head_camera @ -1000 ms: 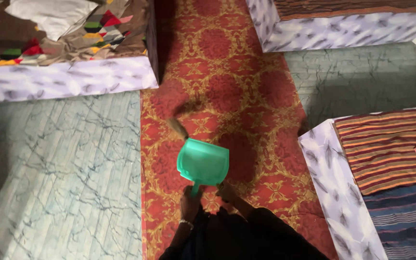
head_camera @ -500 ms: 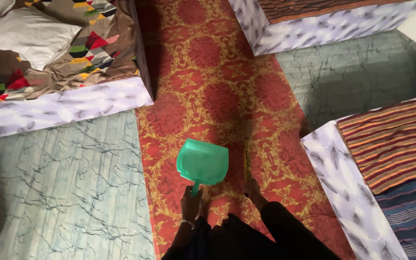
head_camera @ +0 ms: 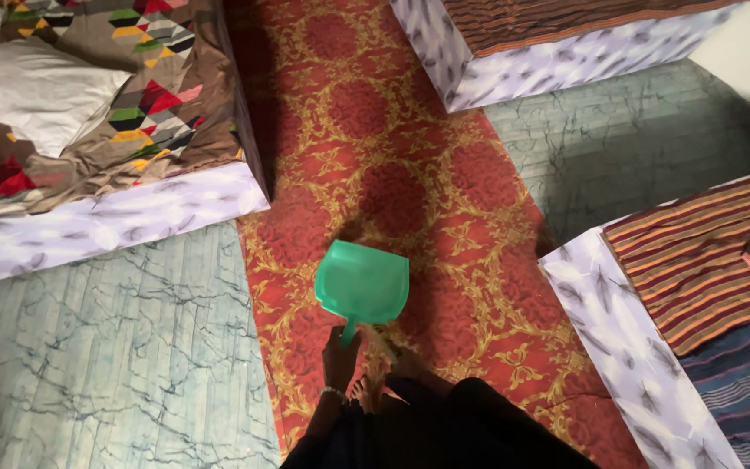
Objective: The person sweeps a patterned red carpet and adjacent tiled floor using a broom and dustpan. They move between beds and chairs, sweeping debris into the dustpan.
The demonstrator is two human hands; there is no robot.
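Dustpan (head_camera: 362, 282), green plastic, lies flat on the red patterned carpet (head_camera: 444, 174), its mouth facing away so sweepings can slide in. The left hand (head_camera: 340, 352) has its fingers wrapped round the short handle. The right hand (head_camera: 403, 360) seems closed on a small broom (head_camera: 381, 340) beside the pan, though blur hides the grip. Mattresses (head_camera: 115, 221) flank the carpet.

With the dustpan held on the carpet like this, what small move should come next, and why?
Probably a short sweep toward the dustpan. The left hand grips its handle and keeps its mouth facing away, on the red carpet. The right hand holds a thin broom close beside the pan, so its bristles seem near the mouth. Whether any dirt lies there is too small to tell.
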